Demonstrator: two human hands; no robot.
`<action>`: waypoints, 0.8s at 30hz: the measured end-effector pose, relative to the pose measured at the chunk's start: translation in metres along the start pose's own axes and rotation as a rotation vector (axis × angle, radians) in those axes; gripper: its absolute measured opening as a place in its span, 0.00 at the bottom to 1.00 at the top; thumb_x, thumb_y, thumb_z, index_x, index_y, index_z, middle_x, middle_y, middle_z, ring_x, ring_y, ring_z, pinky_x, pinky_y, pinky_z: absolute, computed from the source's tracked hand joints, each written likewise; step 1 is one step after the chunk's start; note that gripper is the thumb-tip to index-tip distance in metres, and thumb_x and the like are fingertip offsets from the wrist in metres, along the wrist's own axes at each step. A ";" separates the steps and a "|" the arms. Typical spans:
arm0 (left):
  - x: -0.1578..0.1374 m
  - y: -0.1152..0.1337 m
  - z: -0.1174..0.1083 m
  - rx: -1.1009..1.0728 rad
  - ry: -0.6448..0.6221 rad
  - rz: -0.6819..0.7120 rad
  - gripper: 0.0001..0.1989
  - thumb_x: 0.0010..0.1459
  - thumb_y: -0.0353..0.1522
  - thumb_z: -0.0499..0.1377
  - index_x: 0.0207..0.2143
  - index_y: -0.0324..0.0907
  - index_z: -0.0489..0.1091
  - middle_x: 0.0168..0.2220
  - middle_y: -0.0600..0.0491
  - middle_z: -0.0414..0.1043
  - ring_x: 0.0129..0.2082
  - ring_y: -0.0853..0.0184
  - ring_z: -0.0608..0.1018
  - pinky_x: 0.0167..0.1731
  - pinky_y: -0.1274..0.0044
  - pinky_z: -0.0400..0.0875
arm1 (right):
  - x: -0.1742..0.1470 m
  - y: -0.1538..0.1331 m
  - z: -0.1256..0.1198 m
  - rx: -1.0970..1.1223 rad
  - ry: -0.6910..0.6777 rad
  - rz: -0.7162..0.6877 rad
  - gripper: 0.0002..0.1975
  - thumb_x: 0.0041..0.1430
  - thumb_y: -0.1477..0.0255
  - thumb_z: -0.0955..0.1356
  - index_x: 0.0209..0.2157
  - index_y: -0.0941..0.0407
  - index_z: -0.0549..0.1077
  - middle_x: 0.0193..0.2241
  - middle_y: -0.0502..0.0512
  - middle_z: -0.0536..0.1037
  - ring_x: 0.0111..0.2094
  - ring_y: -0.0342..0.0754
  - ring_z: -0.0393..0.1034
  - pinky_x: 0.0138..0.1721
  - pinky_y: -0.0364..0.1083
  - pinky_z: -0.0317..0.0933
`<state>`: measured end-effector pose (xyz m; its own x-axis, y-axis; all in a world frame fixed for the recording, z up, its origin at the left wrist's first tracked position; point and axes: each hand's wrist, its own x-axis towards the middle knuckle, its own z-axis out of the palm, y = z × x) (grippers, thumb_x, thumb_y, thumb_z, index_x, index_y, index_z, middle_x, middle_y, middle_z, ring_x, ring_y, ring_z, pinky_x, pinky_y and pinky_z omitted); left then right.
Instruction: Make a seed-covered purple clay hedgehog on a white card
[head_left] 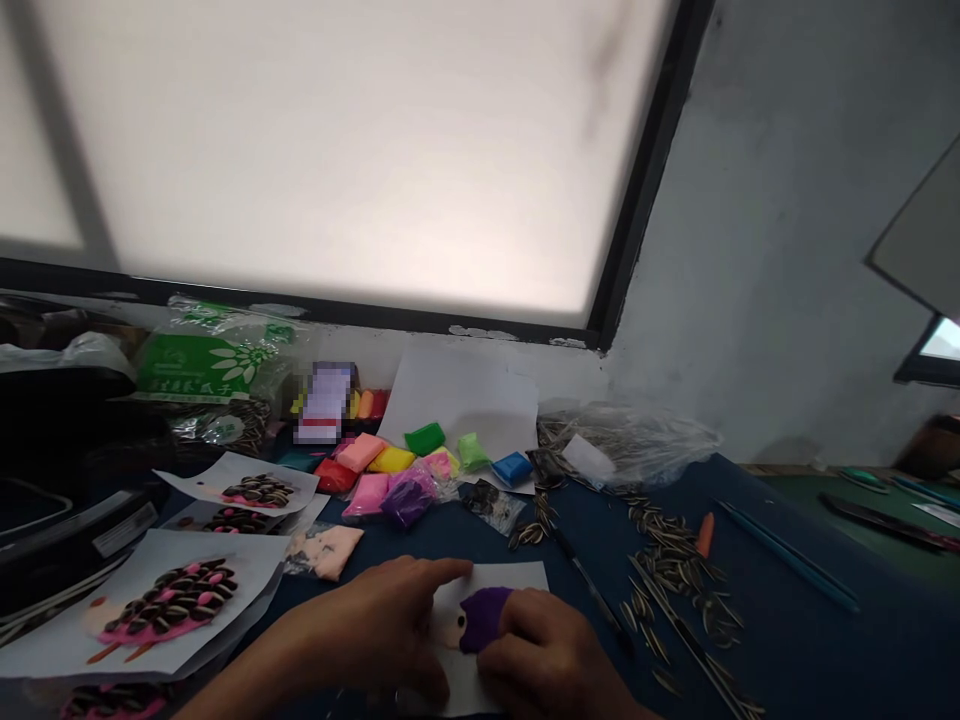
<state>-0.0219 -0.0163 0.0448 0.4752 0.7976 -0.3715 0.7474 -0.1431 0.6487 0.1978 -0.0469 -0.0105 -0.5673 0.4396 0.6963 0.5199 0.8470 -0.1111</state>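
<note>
A white sheet of paper [517,574] lies on the table in front of me. On it is a flat purple clay shape [482,618] with a jagged left edge, joined to a peach clay piece [448,628] with a black dot like an eye. My left hand [386,625] rests on the paper's left side, index finger stretched out and thumb apart below, around the peach piece. My right hand [551,650] has its fingers curled, with thumb and forefinger closed at the right edge of the purple clay. That edge is partly hidden by the fingers.
Finished seed-and-clay hedgehog pictures [180,605] are stacked at left. Behind are colourful clay packets [409,495], a phone [325,400] and a green seed bag [210,365]. Loose striped sunflower seeds [671,545], a pen [592,590] and blue sticks [787,555] lie to the right.
</note>
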 end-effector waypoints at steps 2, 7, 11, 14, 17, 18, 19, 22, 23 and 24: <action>0.000 0.001 0.000 -0.007 -0.008 0.001 0.50 0.39 0.29 0.69 0.67 0.48 0.58 0.30 0.57 0.72 0.32 0.61 0.77 0.22 0.82 0.67 | 0.000 -0.001 -0.001 -0.004 0.004 0.003 0.13 0.65 0.74 0.62 0.27 0.54 0.72 0.24 0.50 0.71 0.24 0.44 0.66 0.26 0.43 0.53; -0.001 0.002 -0.001 -0.057 -0.033 -0.017 0.51 0.39 0.30 0.70 0.67 0.48 0.57 0.29 0.57 0.71 0.30 0.60 0.77 0.20 0.81 0.67 | 0.001 -0.003 -0.003 -0.009 0.030 -0.009 0.09 0.61 0.76 0.63 0.30 0.54 0.73 0.24 0.50 0.71 0.23 0.44 0.65 0.24 0.43 0.53; -0.002 0.002 -0.001 -0.074 -0.034 -0.008 0.51 0.39 0.30 0.70 0.67 0.48 0.58 0.35 0.53 0.73 0.32 0.60 0.77 0.20 0.81 0.68 | -0.001 -0.002 -0.004 -0.015 0.044 0.003 0.10 0.57 0.79 0.62 0.33 0.55 0.73 0.25 0.51 0.72 0.23 0.45 0.66 0.24 0.42 0.53; -0.001 0.003 -0.001 -0.078 -0.032 -0.011 0.51 0.39 0.29 0.70 0.67 0.48 0.58 0.38 0.52 0.73 0.31 0.61 0.78 0.20 0.81 0.67 | -0.001 -0.003 -0.006 -0.024 0.043 0.018 0.10 0.55 0.80 0.61 0.31 0.55 0.72 0.24 0.52 0.71 0.23 0.45 0.65 0.24 0.42 0.52; -0.001 0.003 -0.001 -0.104 -0.046 -0.019 0.52 0.39 0.29 0.70 0.68 0.47 0.57 0.35 0.53 0.74 0.31 0.60 0.78 0.19 0.80 0.67 | 0.000 -0.004 -0.008 -0.037 0.044 0.002 0.10 0.54 0.80 0.61 0.30 0.55 0.72 0.23 0.51 0.70 0.22 0.44 0.64 0.23 0.42 0.51; 0.000 0.002 -0.001 -0.109 -0.048 -0.021 0.52 0.39 0.29 0.70 0.68 0.47 0.57 0.34 0.53 0.74 0.31 0.59 0.78 0.19 0.80 0.68 | 0.000 -0.004 -0.008 -0.039 0.050 -0.005 0.10 0.54 0.80 0.61 0.30 0.55 0.72 0.23 0.51 0.70 0.21 0.44 0.63 0.23 0.42 0.50; 0.000 0.002 -0.001 -0.115 -0.052 -0.025 0.52 0.39 0.29 0.70 0.68 0.47 0.56 0.34 0.54 0.74 0.30 0.59 0.78 0.19 0.80 0.69 | 0.001 -0.004 -0.009 -0.041 0.056 -0.008 0.11 0.54 0.81 0.61 0.31 0.55 0.73 0.23 0.51 0.70 0.21 0.44 0.63 0.22 0.42 0.50; -0.002 0.003 -0.002 -0.117 -0.055 -0.038 0.53 0.38 0.29 0.70 0.68 0.48 0.57 0.40 0.51 0.74 0.30 0.61 0.78 0.19 0.80 0.70 | 0.001 -0.003 -0.009 -0.041 0.057 -0.021 0.11 0.55 0.81 0.62 0.33 0.55 0.74 0.23 0.51 0.70 0.21 0.44 0.63 0.22 0.42 0.51; -0.003 0.004 -0.003 -0.122 -0.059 -0.043 0.52 0.38 0.29 0.70 0.68 0.49 0.57 0.43 0.50 0.73 0.30 0.61 0.78 0.19 0.80 0.70 | 0.001 -0.003 -0.009 -0.041 0.043 -0.021 0.11 0.56 0.80 0.62 0.33 0.55 0.74 0.23 0.51 0.70 0.22 0.44 0.64 0.23 0.42 0.52; -0.004 0.004 -0.003 -0.122 -0.058 -0.043 0.52 0.38 0.30 0.70 0.68 0.49 0.57 0.45 0.49 0.72 0.32 0.60 0.78 0.19 0.80 0.71 | 0.001 -0.003 -0.009 -0.042 0.032 -0.022 0.11 0.56 0.80 0.62 0.33 0.55 0.74 0.24 0.51 0.70 0.22 0.44 0.64 0.23 0.42 0.52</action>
<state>-0.0218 -0.0179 0.0512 0.4723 0.7658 -0.4364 0.7073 -0.0338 0.7061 0.2021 -0.0517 -0.0032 -0.5581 0.4108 0.7210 0.5343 0.8427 -0.0665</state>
